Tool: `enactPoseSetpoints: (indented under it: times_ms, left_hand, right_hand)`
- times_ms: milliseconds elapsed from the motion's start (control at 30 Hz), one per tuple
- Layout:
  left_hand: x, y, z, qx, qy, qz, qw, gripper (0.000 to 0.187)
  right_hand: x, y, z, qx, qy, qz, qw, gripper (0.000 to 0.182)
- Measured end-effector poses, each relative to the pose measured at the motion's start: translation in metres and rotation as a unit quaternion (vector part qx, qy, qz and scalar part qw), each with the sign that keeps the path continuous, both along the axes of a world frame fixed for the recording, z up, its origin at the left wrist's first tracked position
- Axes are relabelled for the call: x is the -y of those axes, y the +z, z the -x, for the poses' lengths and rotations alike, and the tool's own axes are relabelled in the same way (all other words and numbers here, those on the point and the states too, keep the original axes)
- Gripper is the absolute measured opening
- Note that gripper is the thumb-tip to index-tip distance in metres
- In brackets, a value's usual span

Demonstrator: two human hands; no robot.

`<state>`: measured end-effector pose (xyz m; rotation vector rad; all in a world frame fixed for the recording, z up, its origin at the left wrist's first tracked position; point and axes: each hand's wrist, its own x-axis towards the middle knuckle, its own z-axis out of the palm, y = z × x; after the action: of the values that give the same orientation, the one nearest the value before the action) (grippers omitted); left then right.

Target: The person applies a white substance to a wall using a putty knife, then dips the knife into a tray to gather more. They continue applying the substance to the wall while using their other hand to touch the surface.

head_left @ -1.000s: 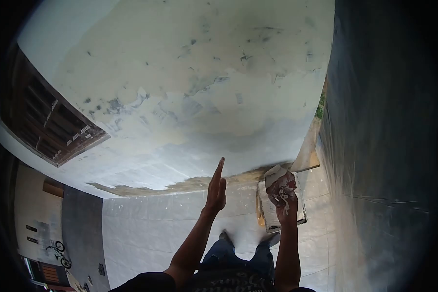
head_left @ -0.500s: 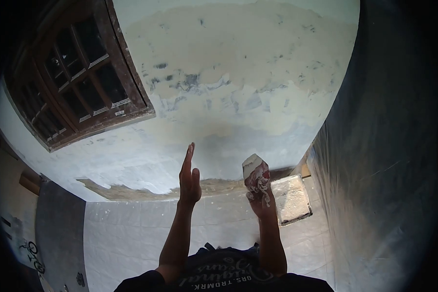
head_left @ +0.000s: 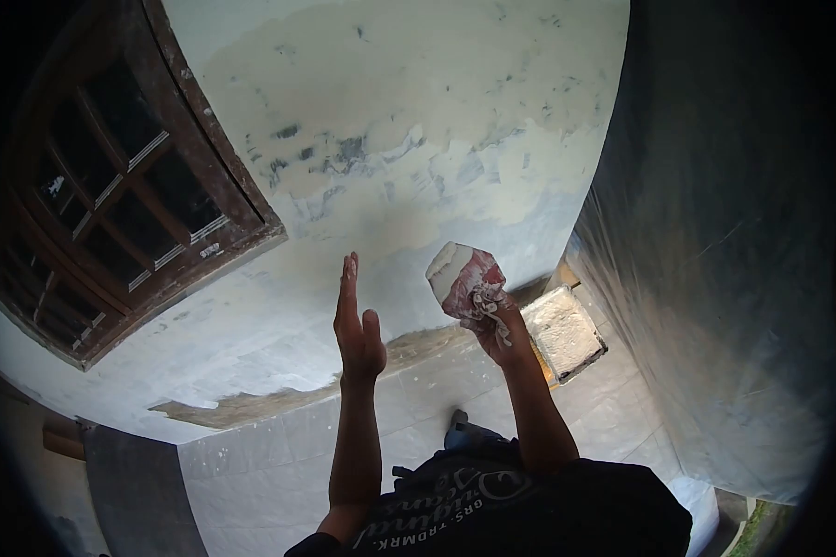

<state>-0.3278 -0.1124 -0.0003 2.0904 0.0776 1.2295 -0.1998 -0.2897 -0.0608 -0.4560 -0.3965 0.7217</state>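
My left hand (head_left: 359,342) is raised in front of the wall (head_left: 381,223), fingers stretched straight up and edge-on to me, with nothing in it. To its right, my right hand (head_left: 494,336) grips a putty scraper (head_left: 464,276). The flat reddish blade points upward and carries a thick smear of white putty. More putty clings to my right fingers and hides part of the grip. Grey-white coating covers the lower wall unevenly, with dark scuffs higher up and a bare brownish strip along the bottom.
Right of my hand, an open square container (head_left: 567,336) of whitish putty stands on the covered floor (head_left: 381,418). A brown wooden window (head_left: 130,176) fills the upper left. Translucent plastic sheeting (head_left: 706,306) hangs along the right side.
The view has tilted and turned, so the window and wall sit lower left. My right hand has risen with the scraper, whose blade now leans left. My left hand stays flat and raised.
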Motion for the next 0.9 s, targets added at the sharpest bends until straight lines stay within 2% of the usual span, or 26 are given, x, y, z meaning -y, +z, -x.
enactPoseSetpoints:
  times_ms: [500,667,733,767,867,900]
  left_hand:
    - [-0.071,0.011,-0.080,0.014,-0.029,-0.052,0.998,0.068]
    - [-0.097,0.009,-0.094,-0.006,-0.012,-0.122,0.992,0.059]
    - [-0.112,0.011,-0.100,0.001,-0.014,-0.139,0.990,0.059]
    - [-0.119,0.012,-0.101,0.008,-0.016,-0.161,0.987,0.058]
    - [-0.142,0.015,-0.108,0.019,-0.023,-0.191,0.981,0.057]
    - [-0.150,0.016,-0.111,0.015,-0.038,-0.194,0.980,0.057]
  right_hand:
    - [-0.069,0.004,-0.064,0.043,-0.051,-0.045,0.997,0.035]
    - [-0.085,0.010,-0.066,0.056,-0.137,0.013,0.989,0.031]
    - [-0.097,0.010,-0.062,0.095,-0.227,0.065,0.967,0.029]
    - [-0.103,0.008,-0.061,0.089,-0.233,0.068,0.966,0.029]
    - [-0.124,0.008,-0.065,0.172,-0.377,0.084,0.906,0.023]
    - [-0.132,0.012,-0.062,0.164,-0.391,0.086,0.902,0.023]
